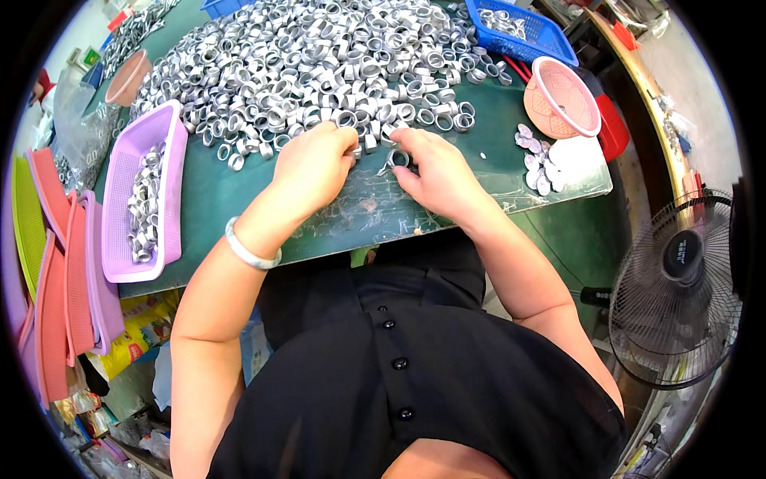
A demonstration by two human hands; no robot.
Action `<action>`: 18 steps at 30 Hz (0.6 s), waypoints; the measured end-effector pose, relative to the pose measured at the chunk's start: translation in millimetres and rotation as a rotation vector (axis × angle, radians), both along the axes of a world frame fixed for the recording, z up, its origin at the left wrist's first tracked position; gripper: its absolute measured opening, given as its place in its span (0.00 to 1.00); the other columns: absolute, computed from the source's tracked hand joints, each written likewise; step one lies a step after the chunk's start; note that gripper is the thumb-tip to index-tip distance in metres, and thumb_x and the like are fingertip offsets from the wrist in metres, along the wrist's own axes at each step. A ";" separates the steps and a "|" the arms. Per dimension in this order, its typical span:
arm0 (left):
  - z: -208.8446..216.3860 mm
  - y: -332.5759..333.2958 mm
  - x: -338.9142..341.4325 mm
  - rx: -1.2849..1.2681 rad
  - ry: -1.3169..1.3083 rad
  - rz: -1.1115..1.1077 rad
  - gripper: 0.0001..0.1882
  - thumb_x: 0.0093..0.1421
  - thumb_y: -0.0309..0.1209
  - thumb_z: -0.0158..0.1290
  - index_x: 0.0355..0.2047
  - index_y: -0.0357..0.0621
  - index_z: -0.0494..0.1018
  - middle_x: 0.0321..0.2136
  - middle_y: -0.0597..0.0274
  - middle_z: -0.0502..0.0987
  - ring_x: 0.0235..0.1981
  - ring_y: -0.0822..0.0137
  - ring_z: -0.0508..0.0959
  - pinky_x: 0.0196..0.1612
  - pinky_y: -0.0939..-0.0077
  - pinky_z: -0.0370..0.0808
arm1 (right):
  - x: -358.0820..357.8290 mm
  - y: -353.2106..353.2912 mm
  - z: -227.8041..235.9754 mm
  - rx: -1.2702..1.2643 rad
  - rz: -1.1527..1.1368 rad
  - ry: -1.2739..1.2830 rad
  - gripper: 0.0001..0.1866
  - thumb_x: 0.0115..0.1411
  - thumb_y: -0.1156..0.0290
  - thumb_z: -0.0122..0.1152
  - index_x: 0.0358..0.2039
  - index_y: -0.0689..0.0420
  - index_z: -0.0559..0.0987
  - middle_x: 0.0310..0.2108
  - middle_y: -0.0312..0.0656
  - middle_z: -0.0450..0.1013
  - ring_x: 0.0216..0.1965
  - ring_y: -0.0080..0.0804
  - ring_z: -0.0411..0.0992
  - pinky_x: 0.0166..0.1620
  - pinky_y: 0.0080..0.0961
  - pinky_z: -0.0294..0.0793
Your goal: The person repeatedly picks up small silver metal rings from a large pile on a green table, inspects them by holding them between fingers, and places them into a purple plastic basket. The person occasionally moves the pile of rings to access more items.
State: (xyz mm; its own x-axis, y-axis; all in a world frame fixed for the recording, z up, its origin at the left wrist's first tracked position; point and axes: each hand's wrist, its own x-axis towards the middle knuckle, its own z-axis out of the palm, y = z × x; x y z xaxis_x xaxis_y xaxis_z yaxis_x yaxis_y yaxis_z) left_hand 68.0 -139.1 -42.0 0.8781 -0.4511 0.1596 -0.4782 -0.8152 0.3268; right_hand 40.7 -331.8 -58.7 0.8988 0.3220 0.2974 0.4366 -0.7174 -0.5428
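Observation:
A large heap of silver-grey metal rings (319, 68) covers the far part of the green table. At its near edge, my left hand (313, 169) has its fingers curled together beside some rings. What they hold, if anything, is hidden by the hand. To the right, my right hand (439, 174) has its thumb and forefinger closed around a single metal ring (399, 158), just above the tabletop. A pale bracelet (249, 246) circles my left wrist.
On the left stands a purple basket (174, 191) partly filled with rings, beside stacked coloured baskets (64, 279). A pink basket (586, 104), small flat metal pieces (542, 172) and a blue basket (531, 48) are at right. Beyond the table's right edge is a fan (678, 287).

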 end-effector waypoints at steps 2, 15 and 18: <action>0.7 9.3 -1.3 -0.214 0.152 0.020 0.08 0.48 0.24 0.55 0.29 0.41 0.70 0.26 0.62 0.71 0.27 0.69 0.73 0.30 0.76 0.69 | -0.5 -2.5 -1.6 0.187 0.021 0.124 0.19 0.48 0.77 0.58 0.43 0.61 0.70 0.37 0.46 0.71 0.35 0.34 0.71 0.39 0.27 0.70; -10.8 9.7 -38.4 -1.375 0.618 -0.087 0.21 0.52 0.15 0.52 0.46 0.38 0.65 0.38 0.60 0.74 0.39 0.73 0.74 0.44 0.79 0.71 | -15.2 15.9 -0.9 0.803 0.341 0.207 0.21 0.52 0.87 0.51 0.48 0.63 0.66 0.45 0.42 0.68 0.45 0.26 0.69 0.46 0.23 0.69; -13.7 11.5 -39.4 -1.337 0.629 -0.118 0.22 0.51 0.18 0.55 0.48 0.38 0.66 0.38 0.62 0.74 0.39 0.74 0.73 0.44 0.80 0.69 | -16.3 17.2 -1.1 0.822 0.341 0.206 0.22 0.52 0.88 0.51 0.48 0.63 0.66 0.45 0.43 0.69 0.45 0.27 0.69 0.46 0.23 0.69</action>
